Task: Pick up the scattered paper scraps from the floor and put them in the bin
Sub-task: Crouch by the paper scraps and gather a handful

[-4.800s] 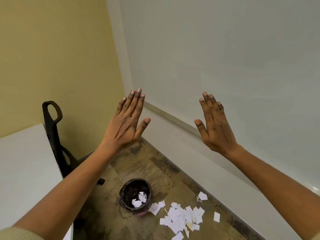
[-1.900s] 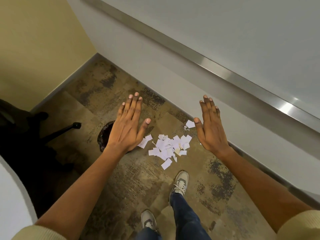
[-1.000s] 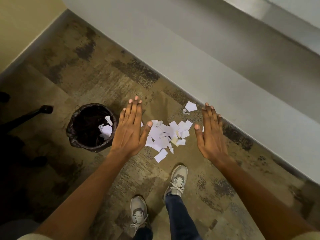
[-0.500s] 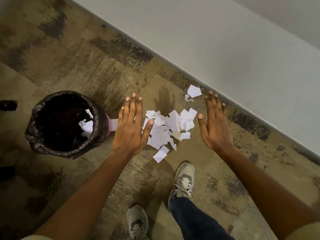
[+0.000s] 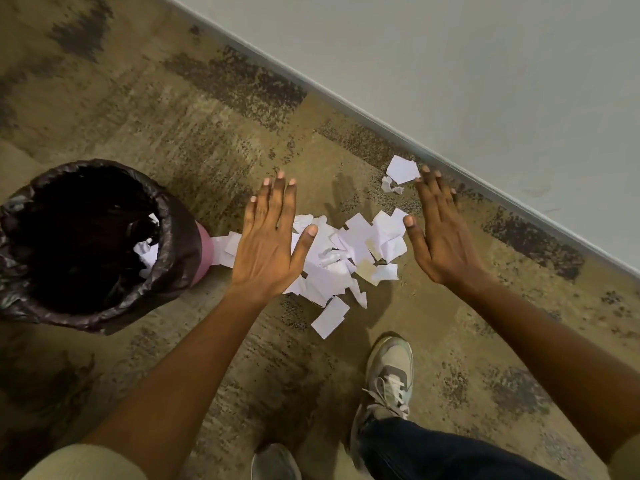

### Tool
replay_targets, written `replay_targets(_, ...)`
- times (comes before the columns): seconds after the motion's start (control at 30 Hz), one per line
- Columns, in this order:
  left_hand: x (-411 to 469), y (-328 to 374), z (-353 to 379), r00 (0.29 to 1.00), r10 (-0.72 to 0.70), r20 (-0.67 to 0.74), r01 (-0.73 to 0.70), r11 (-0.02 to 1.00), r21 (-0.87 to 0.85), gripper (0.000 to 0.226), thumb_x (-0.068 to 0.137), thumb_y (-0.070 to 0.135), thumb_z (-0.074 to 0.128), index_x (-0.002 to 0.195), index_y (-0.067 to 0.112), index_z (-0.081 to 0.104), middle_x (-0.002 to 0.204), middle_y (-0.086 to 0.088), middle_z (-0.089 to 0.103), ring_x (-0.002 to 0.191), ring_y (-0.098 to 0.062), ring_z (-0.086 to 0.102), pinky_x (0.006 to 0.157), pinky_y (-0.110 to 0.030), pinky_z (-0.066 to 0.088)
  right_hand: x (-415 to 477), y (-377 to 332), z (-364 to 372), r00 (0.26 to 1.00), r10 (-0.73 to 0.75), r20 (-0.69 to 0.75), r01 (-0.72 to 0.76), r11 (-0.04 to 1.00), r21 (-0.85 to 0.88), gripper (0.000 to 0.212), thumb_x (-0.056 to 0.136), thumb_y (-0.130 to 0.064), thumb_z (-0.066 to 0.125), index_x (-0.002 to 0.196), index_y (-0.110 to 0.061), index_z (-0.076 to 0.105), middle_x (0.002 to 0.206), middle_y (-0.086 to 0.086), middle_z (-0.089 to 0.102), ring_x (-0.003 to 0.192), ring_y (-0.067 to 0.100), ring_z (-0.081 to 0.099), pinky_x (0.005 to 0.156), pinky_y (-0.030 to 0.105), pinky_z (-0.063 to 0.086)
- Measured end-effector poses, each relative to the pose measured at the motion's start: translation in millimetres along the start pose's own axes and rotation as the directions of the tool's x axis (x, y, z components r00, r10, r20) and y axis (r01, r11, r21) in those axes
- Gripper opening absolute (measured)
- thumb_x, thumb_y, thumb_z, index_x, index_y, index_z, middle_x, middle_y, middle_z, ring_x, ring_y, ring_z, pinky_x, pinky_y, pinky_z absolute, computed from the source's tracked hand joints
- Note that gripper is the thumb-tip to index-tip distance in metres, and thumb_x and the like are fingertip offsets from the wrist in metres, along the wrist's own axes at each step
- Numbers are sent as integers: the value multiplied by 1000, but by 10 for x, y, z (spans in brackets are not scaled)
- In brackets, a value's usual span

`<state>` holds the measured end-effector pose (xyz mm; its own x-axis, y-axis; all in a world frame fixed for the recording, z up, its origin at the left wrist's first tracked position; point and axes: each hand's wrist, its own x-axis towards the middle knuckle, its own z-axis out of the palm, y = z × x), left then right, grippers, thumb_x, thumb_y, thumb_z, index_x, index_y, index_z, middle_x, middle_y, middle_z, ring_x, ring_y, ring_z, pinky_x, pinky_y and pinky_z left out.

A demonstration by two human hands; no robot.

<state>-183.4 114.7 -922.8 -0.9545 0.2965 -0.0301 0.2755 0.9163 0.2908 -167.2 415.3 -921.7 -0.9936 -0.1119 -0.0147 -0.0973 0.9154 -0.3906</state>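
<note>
few scraps (image 5: pixel 147 252) are seen inside the bin (image 5: pixel 180 237); most of the pile (image 5: pixel 346 251) is left. nothing is held by the flat left hand (image 5: pixel 268 244) or right hand (image 5: pixel 441 240).

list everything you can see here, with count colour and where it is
carpet: one, mottled brown, underfoot
wall: one, pale grey, upper right
bin: one, pink with black liner, left
scraps in bin: a few, white, inside the liner
paper scraps: many, white, piled right of the bin
stray scraps: two, white, by the wall beyond the pile
shoes: two, grey, bottom centre
trouser leg: one, dark blue, bottom
left hand: one, fingers straight, over the pile's left edge
right hand: one, fingers straight, right of the pile
</note>
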Motion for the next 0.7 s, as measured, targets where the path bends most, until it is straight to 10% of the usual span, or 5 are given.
replay_targets(0.7, 488, -368, 1185, 981, 195, -26, -194, 981, 13, 71, 107, 54, 19, 163, 13, 7, 169, -12, 17, 157, -29, 13, 126, -49, 15, 114, 679, 1025, 987, -141, 83, 146, 988, -56, 64, 107, -47, 26, 161, -16, 12, 171, 3, 5, 158, 16, -2, 128, 47, 14)
